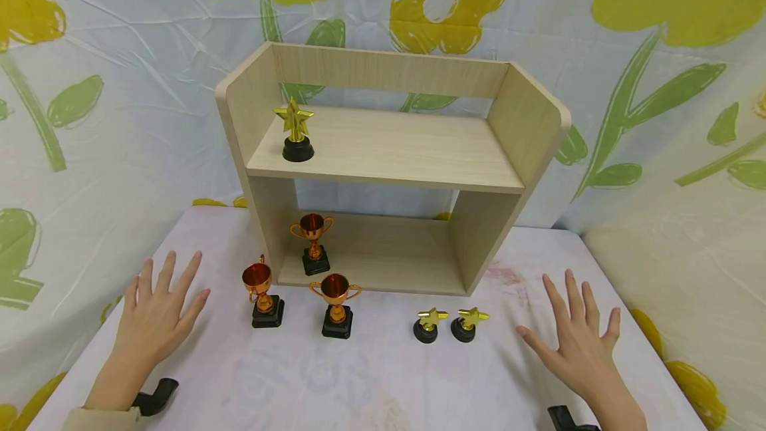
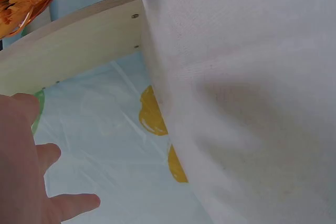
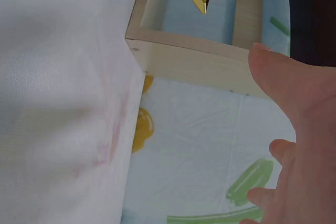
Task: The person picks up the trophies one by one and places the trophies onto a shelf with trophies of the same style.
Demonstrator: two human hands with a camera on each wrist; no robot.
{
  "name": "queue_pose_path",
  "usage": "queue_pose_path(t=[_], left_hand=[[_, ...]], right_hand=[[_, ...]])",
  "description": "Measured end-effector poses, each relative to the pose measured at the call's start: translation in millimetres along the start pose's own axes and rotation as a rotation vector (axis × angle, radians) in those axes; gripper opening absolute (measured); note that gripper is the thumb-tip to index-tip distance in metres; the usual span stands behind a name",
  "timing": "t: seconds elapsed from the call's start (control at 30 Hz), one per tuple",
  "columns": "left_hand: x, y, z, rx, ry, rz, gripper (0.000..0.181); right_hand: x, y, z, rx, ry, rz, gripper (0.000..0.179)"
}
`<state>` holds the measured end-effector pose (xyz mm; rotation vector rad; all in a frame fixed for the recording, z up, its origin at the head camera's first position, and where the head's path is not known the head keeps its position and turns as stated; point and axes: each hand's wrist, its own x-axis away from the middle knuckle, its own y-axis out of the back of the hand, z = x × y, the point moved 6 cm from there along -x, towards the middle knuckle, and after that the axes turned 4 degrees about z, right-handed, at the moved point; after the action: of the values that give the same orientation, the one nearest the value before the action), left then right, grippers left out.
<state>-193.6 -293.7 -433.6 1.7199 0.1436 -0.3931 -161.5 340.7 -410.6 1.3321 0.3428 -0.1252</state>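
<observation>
My left hand point(image 1: 154, 314) is spread over the left of the table, fingers straight, holding nothing. Nearest to it stands a bronze trophy cup point(image 1: 258, 279) on a black base, with another bronze trophy cup point(image 1: 336, 290) to its right. A third bronze trophy cup point(image 1: 312, 226) stands on the shelf's lower level, at the left. My right hand point(image 1: 579, 344) is spread at the right, also with nothing in it. Left of it are two gold star trophies, one star trophy point(image 1: 464, 331) beside the other star trophy point(image 1: 426, 332). Another gold star trophy point(image 1: 294, 122) stands on the upper level, left.
A pale wooden two-level shelf point(image 1: 383, 183) stands at the back middle of the table point(image 1: 383, 378), which has a white cloth. Behind and beside it hangs a flower-print curtain point(image 1: 161, 85). The shelf's side panels point(image 1: 532, 112) rise above the upper level.
</observation>
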Motion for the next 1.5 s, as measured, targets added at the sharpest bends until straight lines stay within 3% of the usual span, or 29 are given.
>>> queue_pose_path(t=[0.57, 0.8, 1.17, 1.33, 1.5], left_hand=[[-5.4, 23.3, -7.8, -0.011, -0.097, -0.170, 0.059], [-10.9, 39.4, -10.0, -0.007, -0.144, -0.235, 0.053], [-20.9, 70.3, -18.6, 0.016, -0.234, -0.417, 0.066], [-28.0, 83.2, -26.0, -0.015, -0.287, -0.476, 0.061], [-34.8, 94.1, -32.4, -0.012, -0.317, -0.499, 0.061]], right_hand=[[-1.1, 5.9, 4.4, -0.084, 0.015, -0.043, 0.093], [-2.1, 9.1, 7.7, -0.123, 0.030, -0.081, 0.090], [-3.6, 19.4, 14.1, -0.249, 0.076, -0.224, 0.080], [-3.2, 24.0, 17.6, -0.299, 0.119, -0.316, 0.076], [-3.5, 23.9, 19.1, -0.337, 0.134, -0.353, 0.074]])
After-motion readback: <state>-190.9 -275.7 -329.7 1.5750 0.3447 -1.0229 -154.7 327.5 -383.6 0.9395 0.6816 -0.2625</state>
